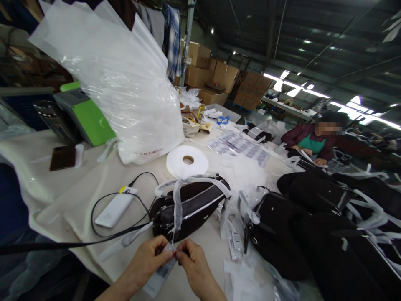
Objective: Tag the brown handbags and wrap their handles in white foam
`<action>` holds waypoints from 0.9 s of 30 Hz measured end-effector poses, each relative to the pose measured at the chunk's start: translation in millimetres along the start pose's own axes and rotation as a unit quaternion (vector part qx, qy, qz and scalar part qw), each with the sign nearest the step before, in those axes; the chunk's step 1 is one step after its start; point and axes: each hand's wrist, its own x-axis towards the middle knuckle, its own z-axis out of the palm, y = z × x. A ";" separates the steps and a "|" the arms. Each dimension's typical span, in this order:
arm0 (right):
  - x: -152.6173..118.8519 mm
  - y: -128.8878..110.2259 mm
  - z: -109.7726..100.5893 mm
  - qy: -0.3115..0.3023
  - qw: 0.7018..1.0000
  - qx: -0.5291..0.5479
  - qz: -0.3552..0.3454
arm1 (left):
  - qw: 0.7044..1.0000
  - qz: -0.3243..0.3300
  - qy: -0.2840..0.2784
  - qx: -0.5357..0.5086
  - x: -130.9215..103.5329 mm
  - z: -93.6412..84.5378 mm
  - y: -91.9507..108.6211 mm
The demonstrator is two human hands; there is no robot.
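Note:
A black bag (191,205) with silver zippers and white wrapping on its straps lies on the cloth-covered table. Just in front of it, my left hand (153,255) and my right hand (191,259) meet, both with fingers pinched. Between the fingertips is a small red piece, where a thin strand comes down from the bag. A white tag (158,278) with a barcode hangs below my left hand, whose fingers pinch its top end. What my right fingertips hold exactly is too small to tell, apart from the red bit beside them.
Left of the bag lie a white power bank (115,207) with a black cable and a phone (62,158). Behind are a white tape roll (187,161) and a large plastic bag (125,88). More black bags (282,234) fill the right; a person (313,142) works beyond.

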 end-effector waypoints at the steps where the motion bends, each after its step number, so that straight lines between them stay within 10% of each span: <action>1: -0.2 0.2 0.7 0.000 1.000 -0.012 -0.003 | 1.000 0.002 0.001 0.002 0.9 -1.0 -2.4; 9: -2.6 -5.1 1.5 0.004 0.996 -0.089 0.000 | 0.997 0.055 -0.057 0.019 2.0 -9.7 -13.8; 15: -0.9 -9.0 -9.7 -0.005 0.993 -0.114 0.008 | 0.988 0.070 0.002 0.135 -7.6 -19.2 -0.8; 21: -2.2 -8.2 -1.5 -0.015 0.998 -0.060 0.031 | 0.991 0.000 -0.069 -0.118 -7.5 0.7 -14.8; 27: -2.0 -2.3 7.8 0.013 0.999 -0.018 0.033 | 0.985 -0.046 -0.005 -0.163 -5.8 9.5 -24.3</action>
